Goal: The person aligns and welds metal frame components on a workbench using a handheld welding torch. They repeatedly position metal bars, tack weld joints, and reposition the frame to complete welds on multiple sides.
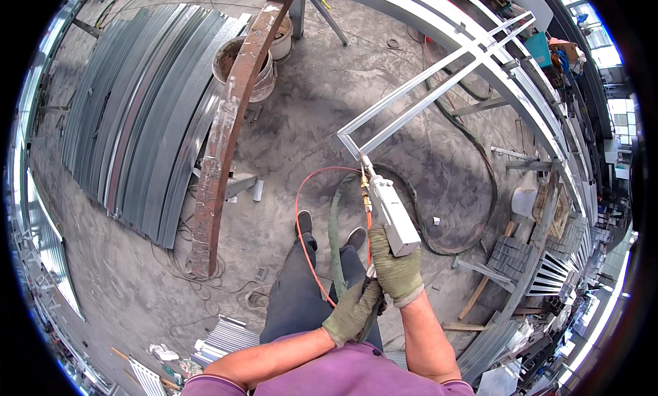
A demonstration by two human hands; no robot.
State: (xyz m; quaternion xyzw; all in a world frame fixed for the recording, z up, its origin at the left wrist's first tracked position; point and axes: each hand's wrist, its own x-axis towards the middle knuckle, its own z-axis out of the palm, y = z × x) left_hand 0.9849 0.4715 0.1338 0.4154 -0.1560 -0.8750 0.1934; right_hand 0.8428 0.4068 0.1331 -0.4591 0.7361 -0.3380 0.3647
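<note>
My right hand [397, 269], in a green work glove, grips the handle of a white welding gun [392, 211]. Its nozzle tip touches the near corner of a thin silver metal frame [411, 98] that runs up and to the right. My left hand [353, 310], also gloved, is closed under the right hand at the gun's base, where the hoses leave it. A red hose [301, 221] and a green hose [334, 231] loop down past my legs and shoes on the concrete floor.
A rusty curved steel beam [223, 132] stands at left, beside a stack of grey metal strips [137, 108]. Buckets [236, 64] sit behind the beam. A black cable [480, 190] loops at right. Metal racks, bricks and scrap line the right edge.
</note>
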